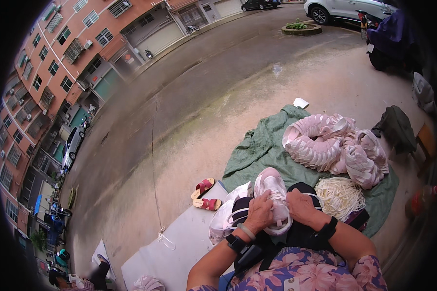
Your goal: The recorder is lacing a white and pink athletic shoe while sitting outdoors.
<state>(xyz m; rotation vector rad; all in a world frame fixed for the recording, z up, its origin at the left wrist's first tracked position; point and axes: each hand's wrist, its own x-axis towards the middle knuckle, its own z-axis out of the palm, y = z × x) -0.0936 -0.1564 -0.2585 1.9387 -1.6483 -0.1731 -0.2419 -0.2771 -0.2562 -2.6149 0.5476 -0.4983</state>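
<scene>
A pale pink and white sneaker rests on my lap, toe pointing away from me. My left hand has its fingers pinched over the lacing area. At the shoe's right side, my right hand is curled closed. White shoelace loops out beside the left hand, and another loop shows past the right; the exact grip at the fingertips is too small to see. A bundle of cream laces lies just right of my right hand. White and pink shoe pieces lie beside my left hand.
Pink shoe uppers lie bundled on a green cloth ahead. Red sandals and a loose white lace are to the left, near a grey sheet. Another person sits at lower left. A dark bag stands right.
</scene>
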